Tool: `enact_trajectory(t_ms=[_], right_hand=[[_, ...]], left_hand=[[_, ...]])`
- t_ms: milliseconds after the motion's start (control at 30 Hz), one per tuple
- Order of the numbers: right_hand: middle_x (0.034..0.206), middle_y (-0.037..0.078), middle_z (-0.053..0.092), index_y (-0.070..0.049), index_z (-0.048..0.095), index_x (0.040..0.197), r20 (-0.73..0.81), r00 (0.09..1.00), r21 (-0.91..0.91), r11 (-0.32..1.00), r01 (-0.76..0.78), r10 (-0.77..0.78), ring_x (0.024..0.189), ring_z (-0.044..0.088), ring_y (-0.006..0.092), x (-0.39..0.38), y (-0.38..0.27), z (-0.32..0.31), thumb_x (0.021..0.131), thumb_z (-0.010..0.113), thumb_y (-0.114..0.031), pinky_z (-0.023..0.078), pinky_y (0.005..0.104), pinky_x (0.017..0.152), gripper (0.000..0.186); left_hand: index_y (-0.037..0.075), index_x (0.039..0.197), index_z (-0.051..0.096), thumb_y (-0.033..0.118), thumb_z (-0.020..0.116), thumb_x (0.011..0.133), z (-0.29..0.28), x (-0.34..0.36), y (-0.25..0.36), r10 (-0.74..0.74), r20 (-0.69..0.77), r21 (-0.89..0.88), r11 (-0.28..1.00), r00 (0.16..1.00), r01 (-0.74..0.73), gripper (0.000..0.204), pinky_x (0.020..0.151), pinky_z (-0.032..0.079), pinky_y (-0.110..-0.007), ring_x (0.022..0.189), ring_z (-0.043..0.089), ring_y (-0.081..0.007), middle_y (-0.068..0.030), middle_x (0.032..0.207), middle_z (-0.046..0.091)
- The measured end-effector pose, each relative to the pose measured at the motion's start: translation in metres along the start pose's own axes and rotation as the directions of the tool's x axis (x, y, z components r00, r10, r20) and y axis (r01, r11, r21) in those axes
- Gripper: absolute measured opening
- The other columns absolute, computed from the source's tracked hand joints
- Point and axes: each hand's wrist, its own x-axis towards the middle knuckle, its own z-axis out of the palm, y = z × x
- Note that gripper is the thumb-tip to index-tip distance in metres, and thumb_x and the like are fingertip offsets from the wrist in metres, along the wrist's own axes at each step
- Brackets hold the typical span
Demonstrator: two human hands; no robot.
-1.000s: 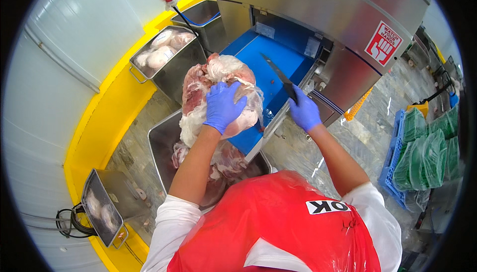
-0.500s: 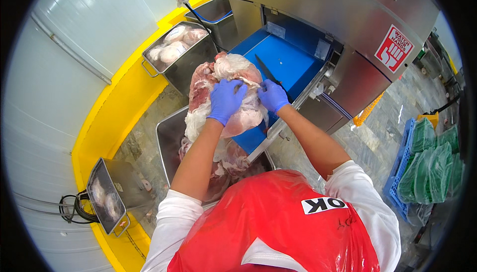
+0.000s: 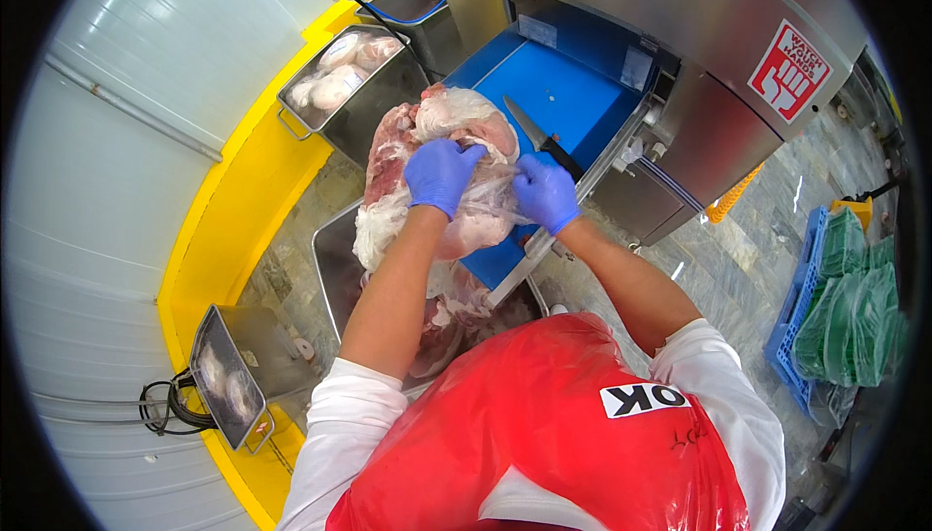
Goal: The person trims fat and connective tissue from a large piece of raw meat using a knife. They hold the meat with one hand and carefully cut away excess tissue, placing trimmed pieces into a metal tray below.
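Observation:
A large piece of raw meat (image 3: 485,133), partly covered in clear plastic wrap (image 3: 500,191), lies at the near left end of a blue conveyor belt (image 3: 549,80). My left hand (image 3: 439,177), in a purple glove, presses on top of the meat with curled fingers; some fingertips are hidden. Just to the right, my gloved right hand (image 3: 546,193) is closed on the wrap, which stretches from the meat toward it. A black-handled knife (image 3: 558,154) rests on the belt beyond my right hand, its blade pointing away.
Below the belt end stands a metal bin (image 3: 328,249) with more meat. Another metal bin (image 3: 374,99) at the far left holds wrapped pieces. A third bin (image 3: 228,376) sits by the yellow wall base. The steel machine (image 3: 699,157) rises right; green bagged trays (image 3: 849,327) lie farther right.
My right hand has moved right and slightly nearer, drawing the plastic wrap away from the meat. My left hand stays on the meat. The knife's handle now shows more fully.

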Motion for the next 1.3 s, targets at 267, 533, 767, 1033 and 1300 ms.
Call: enact_trajectory(t_ms=[267, 533, 767, 1033, 1300], right_hand=[[0.085, 0.026, 0.073, -0.011, 0.068, 0.105, 0.024, 0.999, 0.076, 0.997, -0.032, 0.03, 0.081, 0.073, 0.049, -0.023, -0.009, -0.001, 0.097, 0.064, -0.022, 0.058, 0.0617, 0.072, 0.015], [0.107, 0.024, 0.076, -0.008, 0.066, 0.119, 0.079, 0.994, 0.189, 0.978, -0.092, 0.078, 0.096, 0.077, 0.0419, -0.042, 0.002, -0.007, 0.095, 0.071, -0.022, 0.062, 0.0521, 0.081, 0.028], [0.133, 0.028, 0.073, 0.004, 0.069, 0.133, 0.407, 0.772, 0.22, 0.768, -0.602, 0.488, 0.121, 0.074, 0.043, 0.012, -0.018, 0.004, 0.088, 0.077, -0.026, 0.058, 0.0426, 0.106, 0.054], [0.109, 0.023, 0.077, 0.001, 0.076, 0.111, 0.709, 0.61, 0.295, 0.637, -0.712, 0.354, 0.095, 0.077, 0.0347, 0.059, 0.005, 0.014, 0.098, 0.061, -0.012, 0.063, 0.0463, 0.08, 0.023], [0.096, 0.023, 0.076, 0.002, 0.073, 0.098, 0.56, 0.799, 0.437, 0.742, -0.508, 0.217, 0.087, 0.077, 0.0385, 0.059, -0.028, -0.01, 0.1, 0.059, -0.012, 0.062, 0.0516, 0.079, 0.02]], left_hand=[[0.012, 0.087, 0.087, 0.068, 0.069, 0.093, -0.002, 0.004, -0.002, -0.038, 0.008, 0.013, 0.999, 0.999, 0.037, 0.06, 0.073, 0.061, -0.053, 0.081, 0.079, -0.0414, -0.0215, 0.088, 0.079], [0.013, 0.088, 0.087, 0.069, 0.07, 0.091, -0.005, 0.0, -0.003, -0.008, 0.076, -0.019, 1.0, 0.997, 0.01, 0.059, 0.074, 0.062, -0.052, 0.082, 0.079, -0.0416, -0.0218, 0.087, 0.079], [0.012, 0.089, 0.087, 0.069, 0.073, 0.089, -0.001, 0.001, -0.01, -0.043, 0.028, -0.04, 0.998, 0.999, 0.044, 0.059, 0.076, 0.062, -0.052, 0.084, 0.079, -0.0414, -0.0224, 0.088, 0.079], [0.008, 0.084, 0.086, 0.068, 0.074, 0.088, 0.001, -0.003, -0.017, -0.015, -0.017, -0.073, 0.997, 1.0, 0.014, 0.061, 0.074, 0.062, -0.05, 0.076, 0.078, -0.0407, -0.0216, 0.081, 0.078], [0.011, 0.117, 0.081, 0.049, 0.083, 0.086, -0.017, -0.031, -0.004, 0.241, 0.017, -0.005, 0.971, 0.97, -0.241, 0.049, 0.099, 0.053, -0.055, 0.116, 0.066, -0.0424, -0.0198, 0.125, 0.07]])
